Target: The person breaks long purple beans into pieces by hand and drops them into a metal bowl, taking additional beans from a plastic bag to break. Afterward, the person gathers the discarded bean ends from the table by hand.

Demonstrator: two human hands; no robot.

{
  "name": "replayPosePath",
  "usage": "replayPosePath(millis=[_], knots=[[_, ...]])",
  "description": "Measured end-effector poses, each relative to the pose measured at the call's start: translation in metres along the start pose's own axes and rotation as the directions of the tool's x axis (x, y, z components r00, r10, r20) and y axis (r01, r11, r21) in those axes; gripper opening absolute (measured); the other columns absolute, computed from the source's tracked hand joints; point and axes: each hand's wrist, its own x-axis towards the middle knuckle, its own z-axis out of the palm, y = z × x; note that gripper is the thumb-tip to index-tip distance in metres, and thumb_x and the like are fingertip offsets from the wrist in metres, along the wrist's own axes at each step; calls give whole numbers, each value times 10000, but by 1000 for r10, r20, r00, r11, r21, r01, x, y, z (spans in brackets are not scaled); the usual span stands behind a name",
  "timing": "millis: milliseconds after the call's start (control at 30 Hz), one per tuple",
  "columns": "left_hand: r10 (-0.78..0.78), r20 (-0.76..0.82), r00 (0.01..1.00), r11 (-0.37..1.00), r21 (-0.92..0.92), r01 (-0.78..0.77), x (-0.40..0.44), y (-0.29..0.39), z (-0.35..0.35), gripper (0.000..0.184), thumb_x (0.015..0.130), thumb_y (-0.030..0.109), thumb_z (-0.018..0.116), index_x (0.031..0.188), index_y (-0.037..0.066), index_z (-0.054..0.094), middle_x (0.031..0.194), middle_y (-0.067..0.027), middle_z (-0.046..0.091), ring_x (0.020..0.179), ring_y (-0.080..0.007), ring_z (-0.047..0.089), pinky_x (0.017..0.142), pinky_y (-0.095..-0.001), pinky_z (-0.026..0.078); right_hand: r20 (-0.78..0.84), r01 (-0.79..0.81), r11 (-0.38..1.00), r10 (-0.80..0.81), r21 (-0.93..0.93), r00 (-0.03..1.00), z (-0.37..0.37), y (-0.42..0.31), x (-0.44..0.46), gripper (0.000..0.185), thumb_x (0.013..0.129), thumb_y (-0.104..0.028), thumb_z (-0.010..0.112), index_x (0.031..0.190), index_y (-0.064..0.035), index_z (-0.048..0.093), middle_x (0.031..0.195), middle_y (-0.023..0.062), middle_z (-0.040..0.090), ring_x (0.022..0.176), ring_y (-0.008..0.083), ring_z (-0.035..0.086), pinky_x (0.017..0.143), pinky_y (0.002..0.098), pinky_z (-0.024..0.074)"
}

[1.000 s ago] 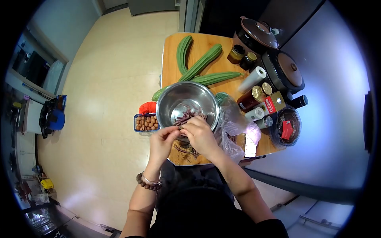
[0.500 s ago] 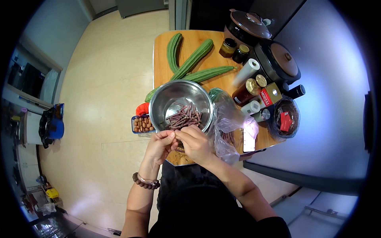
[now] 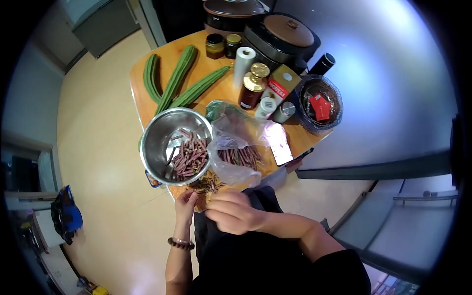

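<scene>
My left hand [image 3: 186, 206] is closed in a pinch at the table's near edge, just below the steel bowl; what its fingertips hold is too small to make out. Beside it on the right, my right hand [image 3: 231, 212] has its fingers curled together and is partly blurred, so anything in it stays hidden. In the steel bowl [image 3: 153, 147] lie short pieces of purple long beans [image 3: 191, 156]. Dark trimmings [image 3: 210, 183] are heaped between the bowl and my hands. Longer purple beans [image 3: 242, 156] lie in an open clear plastic bag [image 3: 230, 173] right of the bowl.
Several green ridged gourds [image 3: 178, 73] lie behind the bowl. To the right stand jars [image 3: 215, 46], a plastic roll [image 3: 244, 64], a bottle [image 3: 253, 88], a box [image 3: 281, 86] and cookers [image 3: 280, 39]. A phone [image 3: 281, 150] rests near the right edge, by a basket [image 3: 334, 110].
My hands have come apart from their meeting point over the bowl's near rim and are now lower, below the trimmings. The view has turned toward the right, shifting the table leftward.
</scene>
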Motion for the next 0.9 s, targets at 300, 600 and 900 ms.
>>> replayPosePath(millis=[300,600,900], knots=[[688,234,687,532,481,-697,-89,109,81,340,765,242,690,1060,91,616,1355,-203,249,1207,-340,307,964,-435,317,195,-784,525,851,-331,487,-43,143,-124,129,673,23,535,765,-5,620,795,178,636,779,364,613,705,406,476],[690,277,669,396,629,-669,-73,104,83,248,736,254,718,908,81,677,1332,-232,320,1194,-368,337,915,-412,338,191,-646,274,962,-712,197,-19,170,-146,119,709,-126,612,782,-37,642,834,202,637,811,352,626,719,438,497],[607,246,756,523,593,-613,-77,104,75,207,730,70,697,923,18,644,1203,-162,439,1010,-287,510,849,-362,434,399,-809,374,897,-454,190,-42,180,-142,248,672,-238,736,766,-23,655,747,154,646,734,294,627,664,361,484]])
